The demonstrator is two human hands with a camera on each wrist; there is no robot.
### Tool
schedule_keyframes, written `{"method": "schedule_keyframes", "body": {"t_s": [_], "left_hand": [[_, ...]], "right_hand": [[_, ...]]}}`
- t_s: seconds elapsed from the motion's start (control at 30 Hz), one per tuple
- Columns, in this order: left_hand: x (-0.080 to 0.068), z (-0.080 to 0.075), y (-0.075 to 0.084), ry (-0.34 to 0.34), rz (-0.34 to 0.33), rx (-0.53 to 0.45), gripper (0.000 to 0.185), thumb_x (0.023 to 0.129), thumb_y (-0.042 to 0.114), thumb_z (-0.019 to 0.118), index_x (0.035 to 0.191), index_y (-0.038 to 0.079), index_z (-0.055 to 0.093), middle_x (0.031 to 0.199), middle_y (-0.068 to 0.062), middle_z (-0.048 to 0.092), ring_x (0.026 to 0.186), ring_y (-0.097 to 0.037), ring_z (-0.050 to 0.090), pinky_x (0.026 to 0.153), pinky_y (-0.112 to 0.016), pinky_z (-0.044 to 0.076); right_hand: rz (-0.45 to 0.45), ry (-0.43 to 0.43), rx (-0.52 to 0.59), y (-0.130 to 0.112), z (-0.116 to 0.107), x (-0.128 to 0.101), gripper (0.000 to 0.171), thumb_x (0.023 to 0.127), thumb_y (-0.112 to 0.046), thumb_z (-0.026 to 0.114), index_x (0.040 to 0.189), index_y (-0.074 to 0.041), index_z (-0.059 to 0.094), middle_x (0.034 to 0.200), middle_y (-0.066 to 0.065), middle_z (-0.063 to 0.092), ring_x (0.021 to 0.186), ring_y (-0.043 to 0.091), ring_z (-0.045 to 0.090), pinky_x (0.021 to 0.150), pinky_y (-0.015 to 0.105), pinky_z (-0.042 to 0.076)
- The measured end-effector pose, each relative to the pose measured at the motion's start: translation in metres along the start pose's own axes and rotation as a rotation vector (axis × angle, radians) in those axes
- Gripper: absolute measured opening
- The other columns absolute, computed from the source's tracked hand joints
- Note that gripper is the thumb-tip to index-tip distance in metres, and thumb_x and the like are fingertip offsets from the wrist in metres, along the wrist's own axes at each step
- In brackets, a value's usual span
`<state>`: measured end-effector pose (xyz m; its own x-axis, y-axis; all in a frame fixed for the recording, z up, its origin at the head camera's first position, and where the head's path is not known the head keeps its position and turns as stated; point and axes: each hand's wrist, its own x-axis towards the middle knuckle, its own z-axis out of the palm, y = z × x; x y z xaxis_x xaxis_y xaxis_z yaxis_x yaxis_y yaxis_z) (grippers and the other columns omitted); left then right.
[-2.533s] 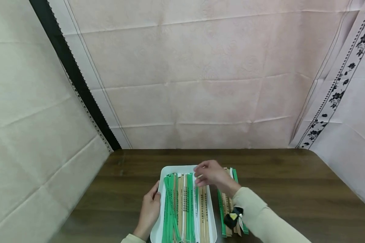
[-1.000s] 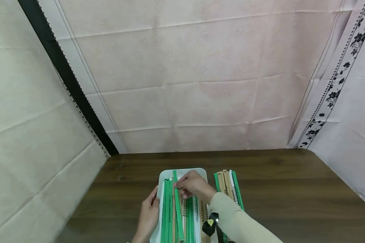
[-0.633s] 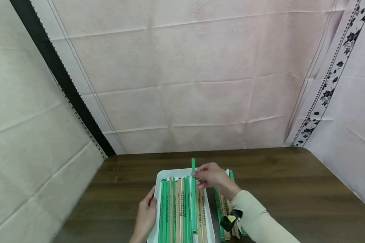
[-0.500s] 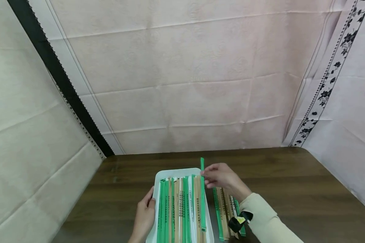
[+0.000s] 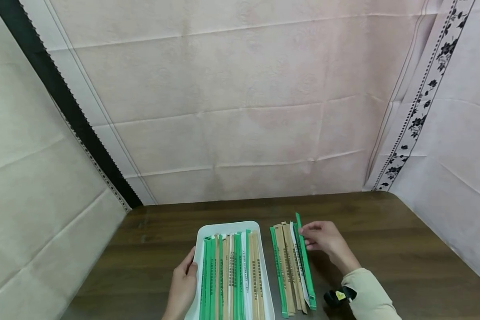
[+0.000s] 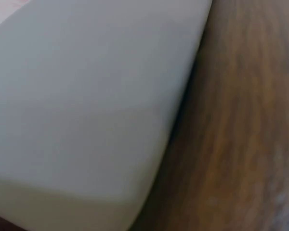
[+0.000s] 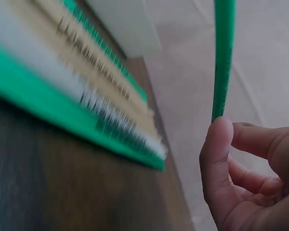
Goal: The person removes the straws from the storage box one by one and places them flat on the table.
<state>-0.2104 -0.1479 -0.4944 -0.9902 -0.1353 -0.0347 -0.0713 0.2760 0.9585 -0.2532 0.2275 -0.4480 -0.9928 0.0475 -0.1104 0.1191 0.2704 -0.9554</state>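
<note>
While the right hand [image 5: 323,238] is pinching the far end of a green wrapped stick [image 5: 305,262] between thumb and fingers, that stick is lying along the 3 o'clock edge of the loose pile [image 5: 290,271] on the worktop [image 5: 388,262]. Lowering it flat and parallel to its neighbours before letting go is probably the careful way, so the pile is staying squared. At 9 o'clock of the pile, the left hand [image 5: 182,286] is gripping the rim of the white tray [image 5: 200,240], steadying the rows of sticks inside.
</note>
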Motion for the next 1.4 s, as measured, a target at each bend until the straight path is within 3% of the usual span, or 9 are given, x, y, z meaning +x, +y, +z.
{"method": "schedule_keyframes", "body": {"t_s": [0.33,0.5,0.7,1.0,1.23,1.4], "left_hand": [[-0.008,-0.008,0.002,0.006,-0.005,0.009,0.052,0.112,0.008,0.036,0.164,0.004,0.033,0.164,-0.025,0.040,0.143,-0.037,0.047,0.116,-0.058,0.041],[-0.011,-0.012,0.003,0.013,-0.007,0.024,0.052,0.112,0.008,0.037,0.164,0.003,0.034,0.162,-0.026,0.042,0.141,-0.036,0.048,0.115,-0.057,0.042],[-0.009,-0.010,0.005,0.025,-0.011,0.019,0.052,0.112,0.008,0.037,0.164,0.004,0.034,0.164,-0.025,0.040,0.144,-0.038,0.046,0.115,-0.059,0.043],[-0.004,0.004,0.005,0.009,-0.002,-0.047,0.052,0.112,0.007,0.036,0.164,0.004,0.034,0.165,-0.022,0.039,0.147,-0.037,0.044,0.117,-0.060,0.040],[-0.004,0.006,0.003,0.019,-0.003,-0.061,0.052,0.112,0.007,0.037,0.163,0.004,0.036,0.164,-0.022,0.040,0.147,-0.036,0.044,0.118,-0.060,0.040],[-0.003,0.005,0.002,0.033,0.006,-0.060,0.051,0.111,0.006,0.038,0.163,0.003,0.037,0.164,-0.022,0.041,0.150,-0.037,0.041,0.119,-0.061,0.037]], "right_hand": [[0.017,0.039,-0.058,0.019,-0.008,0.008,0.025,0.106,-0.009,0.063,0.116,0.012,0.069,0.100,0.015,0.072,0.071,0.016,0.065,0.065,0.030,0.063],[0.031,0.041,-0.096,0.021,-0.004,0.009,0.022,0.105,-0.008,0.065,0.112,0.011,0.070,0.097,0.015,0.071,0.071,0.018,0.065,0.065,0.032,0.063],[0.028,0.028,-0.117,0.019,-0.004,0.007,0.025,0.106,-0.010,0.063,0.116,0.012,0.069,0.099,0.017,0.070,0.074,0.019,0.064,0.065,0.032,0.062],[0.020,-0.020,0.030,0.002,-0.017,-0.004,0.045,0.110,-0.020,0.057,0.137,0.015,0.055,0.109,0.019,0.069,0.083,0.019,0.068,0.071,0.030,0.063],[-0.038,-0.162,0.146,-0.036,0.013,-0.015,0.052,0.110,-0.025,0.058,0.143,0.015,0.048,0.121,0.023,0.068,0.101,0.026,0.074,0.083,0.033,0.064],[-0.004,-0.273,0.227,-0.058,0.046,-0.013,0.054,0.109,-0.023,0.060,0.147,0.013,0.044,0.136,0.032,0.060,0.109,0.029,0.074,0.088,0.033,0.063]]}}
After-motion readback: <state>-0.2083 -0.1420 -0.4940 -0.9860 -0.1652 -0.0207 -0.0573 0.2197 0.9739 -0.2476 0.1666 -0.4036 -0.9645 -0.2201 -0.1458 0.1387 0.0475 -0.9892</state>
